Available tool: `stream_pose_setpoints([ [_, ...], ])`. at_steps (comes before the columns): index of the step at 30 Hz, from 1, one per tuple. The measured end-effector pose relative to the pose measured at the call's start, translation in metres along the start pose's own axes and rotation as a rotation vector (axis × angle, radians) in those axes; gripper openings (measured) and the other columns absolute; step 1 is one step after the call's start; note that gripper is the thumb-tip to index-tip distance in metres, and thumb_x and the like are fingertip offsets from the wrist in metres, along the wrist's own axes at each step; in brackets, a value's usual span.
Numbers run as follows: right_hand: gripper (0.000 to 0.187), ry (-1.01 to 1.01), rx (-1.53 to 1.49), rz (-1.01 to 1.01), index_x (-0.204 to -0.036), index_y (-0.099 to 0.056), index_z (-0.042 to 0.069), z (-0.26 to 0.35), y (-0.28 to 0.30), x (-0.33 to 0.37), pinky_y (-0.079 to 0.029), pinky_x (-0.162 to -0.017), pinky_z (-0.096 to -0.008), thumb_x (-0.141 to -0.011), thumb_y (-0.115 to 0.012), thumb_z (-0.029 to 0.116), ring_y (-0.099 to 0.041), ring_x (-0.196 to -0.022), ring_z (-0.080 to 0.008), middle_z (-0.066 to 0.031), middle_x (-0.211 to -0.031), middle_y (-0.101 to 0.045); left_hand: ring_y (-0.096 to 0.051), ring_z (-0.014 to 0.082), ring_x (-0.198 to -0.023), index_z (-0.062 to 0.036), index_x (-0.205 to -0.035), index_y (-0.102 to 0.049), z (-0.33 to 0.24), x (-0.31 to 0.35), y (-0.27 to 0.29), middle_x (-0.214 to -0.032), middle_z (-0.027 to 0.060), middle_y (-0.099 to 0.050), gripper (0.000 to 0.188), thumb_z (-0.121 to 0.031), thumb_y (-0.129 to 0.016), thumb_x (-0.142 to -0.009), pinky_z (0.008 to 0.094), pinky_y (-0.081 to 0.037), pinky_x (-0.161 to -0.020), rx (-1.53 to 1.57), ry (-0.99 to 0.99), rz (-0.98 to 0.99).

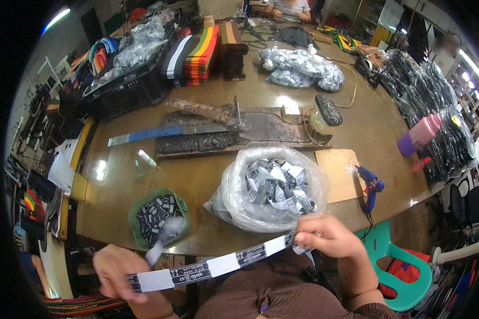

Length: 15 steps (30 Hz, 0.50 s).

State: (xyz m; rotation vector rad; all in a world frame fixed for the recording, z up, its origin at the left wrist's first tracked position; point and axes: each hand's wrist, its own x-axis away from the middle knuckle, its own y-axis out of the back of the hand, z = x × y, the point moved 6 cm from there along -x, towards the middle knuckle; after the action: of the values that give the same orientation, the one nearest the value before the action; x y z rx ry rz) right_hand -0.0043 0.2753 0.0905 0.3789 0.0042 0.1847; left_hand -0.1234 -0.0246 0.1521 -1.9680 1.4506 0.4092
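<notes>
A long strip of black-and-white labels (222,266) is stretched in front of my body, above the table's near edge. My left hand (120,274), slightly blurred, is closed on its left end. The other end is pinched in my right hand (327,236), with a short tail hanging below the fingers. Beyond my left hand stands a green basket (183,204) of small black labels. A blurred pale piece (167,231) shows over its near side; what it is I cannot make out. A clear plastic bag (234,212) full of loose label strips stands open beyond my right hand.
A blue glue gun (371,186) lies beside a tan board (338,165). Farther back are a dark wooden board (271,127), a metal ruler (170,133), a jar (324,117) and a pink-purple tumbler (420,135). A black crate (127,95) stands far left. Another person (288,9) sits opposite.
</notes>
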Motion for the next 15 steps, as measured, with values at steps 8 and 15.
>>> stream_pose_setpoints([
  [8,0.029,0.037,0.156,0.174,-0.085,-0.057,0.001,-0.019,-0.054,-0.012,-0.044,-0.070,-0.0443,-0.095,-0.054,0.028,-0.057,-0.079,-0.0389,-0.0175,-0.080,-0.054,-0.062,0.0255,-0.085,-0.0007,-0.109,-0.057,-0.067,0.022,0.027,-0.099,0.0127,-0.061,0.018,-0.003,-0.055,-0.091,0.0409,-0.057,-0.074,0.479,-0.509,-0.096],
  [15,0.032,0.095,0.169,0.287,-0.089,-0.058,0.000,-0.040,-0.107,-0.021,-0.046,-0.074,-0.0473,-0.096,-0.050,0.031,-0.057,-0.085,-0.0411,-0.0184,-0.086,-0.057,-0.043,0.0146,-0.072,-0.0031,-0.113,-0.054,-0.054,0.003,0.069,-0.090,0.0039,-0.045,0.021,-0.013,-0.057,-0.094,0.0250,-0.039,-0.070,-0.236,-0.547,-0.810],
])
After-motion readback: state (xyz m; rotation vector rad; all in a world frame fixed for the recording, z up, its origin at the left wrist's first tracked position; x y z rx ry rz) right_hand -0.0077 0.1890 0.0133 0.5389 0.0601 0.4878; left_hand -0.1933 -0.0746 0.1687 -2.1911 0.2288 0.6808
